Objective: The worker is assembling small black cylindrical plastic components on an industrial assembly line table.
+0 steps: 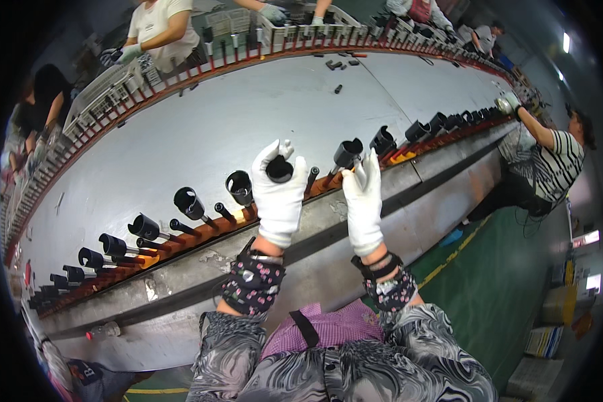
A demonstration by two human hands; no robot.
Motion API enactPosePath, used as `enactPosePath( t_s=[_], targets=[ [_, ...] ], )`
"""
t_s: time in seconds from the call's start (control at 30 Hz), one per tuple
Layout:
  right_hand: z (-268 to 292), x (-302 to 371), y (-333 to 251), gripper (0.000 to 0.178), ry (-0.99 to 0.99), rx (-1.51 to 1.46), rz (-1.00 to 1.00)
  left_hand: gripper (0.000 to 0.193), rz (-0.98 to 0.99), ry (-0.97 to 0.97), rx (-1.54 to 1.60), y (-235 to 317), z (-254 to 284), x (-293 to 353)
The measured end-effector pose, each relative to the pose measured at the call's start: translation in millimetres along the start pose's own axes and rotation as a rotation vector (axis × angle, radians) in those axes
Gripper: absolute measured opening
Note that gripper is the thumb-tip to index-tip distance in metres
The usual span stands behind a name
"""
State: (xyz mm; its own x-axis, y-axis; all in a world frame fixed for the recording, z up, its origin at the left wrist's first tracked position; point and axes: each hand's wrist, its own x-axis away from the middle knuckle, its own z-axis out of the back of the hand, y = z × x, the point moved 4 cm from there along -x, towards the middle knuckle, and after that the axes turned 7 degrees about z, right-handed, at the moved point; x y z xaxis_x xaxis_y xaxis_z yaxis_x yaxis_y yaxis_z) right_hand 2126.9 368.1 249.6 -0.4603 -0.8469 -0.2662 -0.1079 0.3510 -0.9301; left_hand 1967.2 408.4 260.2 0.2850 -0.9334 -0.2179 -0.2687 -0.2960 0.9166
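My left hand (279,201), in a white glove, is closed around a black cylindrical cup (279,169) with its dark mouth facing up. It is raised in front of the rail of upright rods. My right hand (364,204), also gloved in white, has its thumb and fingers apart right beside another black cup (348,153), which leans on its rod. The fingertips overlap the lower right of that cup; whether they touch it is unclear. A narrow black piece (313,175) tops a rod between my hands. Another black cup (238,186) stands just left of my left hand.
More black cups (189,203) line the near rail (161,258) on both sides. A grey table (248,110) lies beyond it, with small black pieces (338,88) scattered on top. Across it, co-workers stand by pale crates (308,31); a person in stripes (549,154) works at right.
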Motion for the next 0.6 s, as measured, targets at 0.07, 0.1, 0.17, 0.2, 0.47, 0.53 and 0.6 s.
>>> enactPosePath(
  t_s=[0.07,0.1,0.17,0.2,0.47,0.53,0.6],
  targets=[
    [-3,-43,27,0.076,-0.067,0.180,0.122,0.053,-0.012,0.104,0.002,-30,-9,-21],
    [-6,-58,38,0.074,-0.077,0.331,0.188,0.053,0.076,0.138,0.011,-41,-11,-27],
    [-3,-89,67,0.063,-0.107,0.185,0.134,0.052,0.139,0.116,0.045,-53,-26,-27],
    [-5,-95,76,0.059,-0.122,0.106,0.098,0.051,0.111,0.093,-0.021,-57,-30,-23],
    [-16,-92,93,0.048,-0.152,0.074,0.354,0.047,-0.367,0.134,-0.500,-67,-22,-10],
    [-19,-85,91,0.048,-0.219,0.081,0.241,0.048,-0.297,0.211,-0.383,-71,-13,-8],
    [-12,-75,96,0.049,-0.290,0.097,0.197,0.058,-0.222,0.277,-0.407,-71,-7,-6]
  ],
)
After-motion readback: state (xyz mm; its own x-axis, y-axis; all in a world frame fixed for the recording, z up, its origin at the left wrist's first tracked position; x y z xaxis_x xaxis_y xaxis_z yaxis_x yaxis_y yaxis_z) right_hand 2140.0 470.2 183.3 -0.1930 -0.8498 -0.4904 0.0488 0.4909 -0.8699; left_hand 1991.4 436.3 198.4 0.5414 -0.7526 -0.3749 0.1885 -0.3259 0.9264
